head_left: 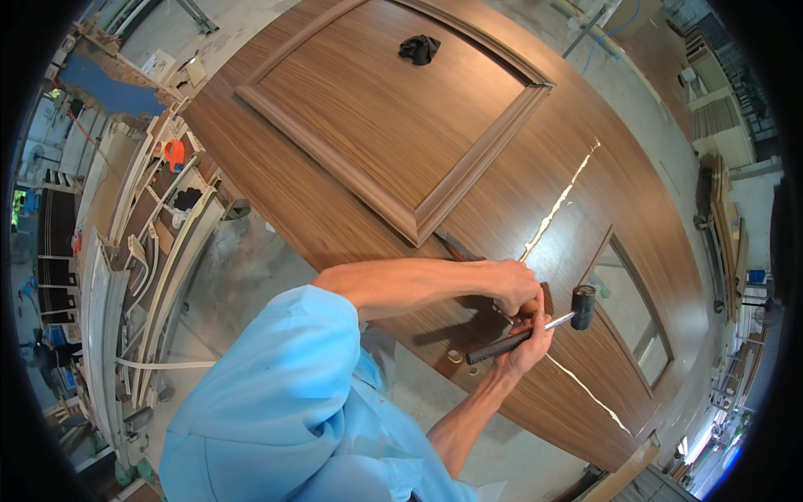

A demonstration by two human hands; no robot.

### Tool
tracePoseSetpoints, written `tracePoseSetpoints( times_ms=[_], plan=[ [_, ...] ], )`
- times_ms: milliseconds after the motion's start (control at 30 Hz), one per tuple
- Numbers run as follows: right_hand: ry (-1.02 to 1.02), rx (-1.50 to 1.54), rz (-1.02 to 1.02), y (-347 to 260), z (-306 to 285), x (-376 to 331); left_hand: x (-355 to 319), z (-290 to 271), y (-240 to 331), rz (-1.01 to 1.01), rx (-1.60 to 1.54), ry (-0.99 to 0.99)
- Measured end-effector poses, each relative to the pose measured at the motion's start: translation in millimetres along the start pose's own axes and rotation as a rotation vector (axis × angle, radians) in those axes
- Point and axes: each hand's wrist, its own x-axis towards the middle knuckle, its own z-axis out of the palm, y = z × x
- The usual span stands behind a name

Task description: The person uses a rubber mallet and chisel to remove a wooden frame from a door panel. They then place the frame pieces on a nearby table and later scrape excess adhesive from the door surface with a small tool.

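Gripping 1 mallet right of the frame's centre, the right hand wraps its fingers round the handle; the left hand curls beside it, its hold unclear. The mallet slants lengthwise, head toward upper right. The brown panel's edge runs below; flat wood gives room at upper right.

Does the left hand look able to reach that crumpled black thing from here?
Probably not without leaning: the crumpled black thing lies well beyond the left hand, inside the raised frame moulding.
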Motion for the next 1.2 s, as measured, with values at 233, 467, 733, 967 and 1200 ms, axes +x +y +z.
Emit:
tracePoseSetpoints(
  times_ms=[233, 467, 733, 967, 1200],
  plan=[
    [-0.014, -0.008, -0.042, -13.7, 20.8, -5.6, -6.5, -7.2, 2.9, 0.027, -0.022, 0.051],
    [-0.044, -0.013, -0.065, -19.9, 27.6, -5.3, -9.2, -12.4, 3.2, 0.038, -0.049, 0.072],
    [-0.005, -0.066, -0.033, -28.5, 33.9, -6.0, -9.7, -19.9, 4.8, 0.041, -0.040, 0.028],
    [0.009, -0.054, -0.058, -31.8, 40.7, -6.0, -12.0, -19.2, 3.3, 0.087, -0.089, 0.079],
    [0.052, -0.196, -0.045, -5.6, 11.4, -20.7, -23.8, 46.4, -1.4, 0.207, 0.204, 0.575]
  ],
)
